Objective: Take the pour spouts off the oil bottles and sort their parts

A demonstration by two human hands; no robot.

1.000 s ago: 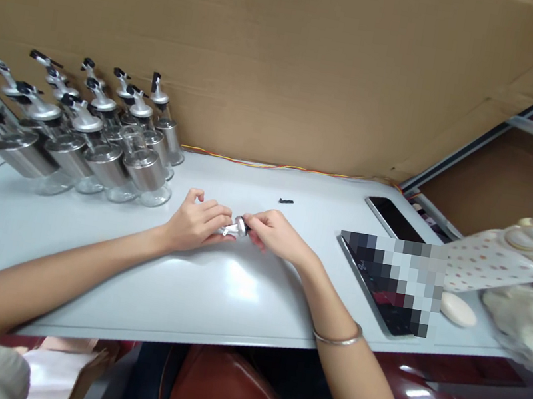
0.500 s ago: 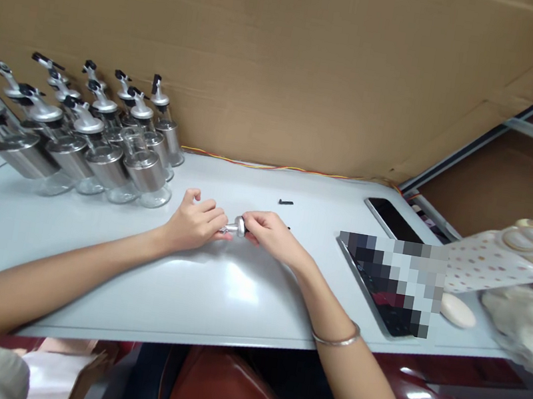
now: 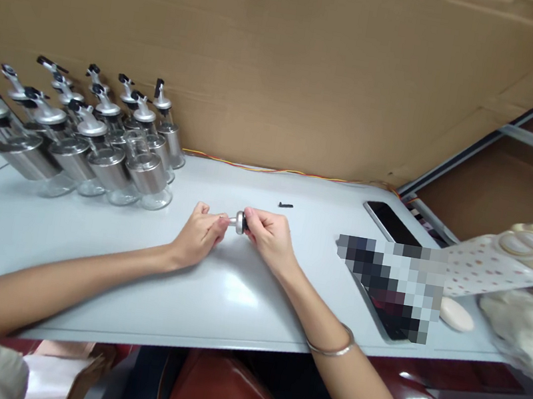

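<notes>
A silver bottle pourer (image 3: 239, 222) with a black collar lies sideways between my two hands, just above the table. My left hand (image 3: 201, 233) pinches its narrow spout end, thumb on top and the other fingers curled. On the black stopper end, my right hand (image 3: 269, 235) is closed, its thumb pressed near the silver cap. The fingers hide both ends of the pourer. Beyond my right hand, a small black lever piece (image 3: 286, 205) lies flat on the table.
Several glass and steel bottles (image 3: 108, 166) with pourers stand at the left, one without a pourer. Right lie a phone (image 3: 391, 223), a blurred tablet-like device (image 3: 368, 290), a white oval object (image 3: 456, 314), a dotted container (image 3: 479, 263) and a plastic bag (image 3: 526, 328). Wires (image 3: 271, 170) run along the back edge.
My left hand has turned, bringing its thumb on top of the spout. My right hand has shifted its grip on the stopper end. The view has tilted slightly.
</notes>
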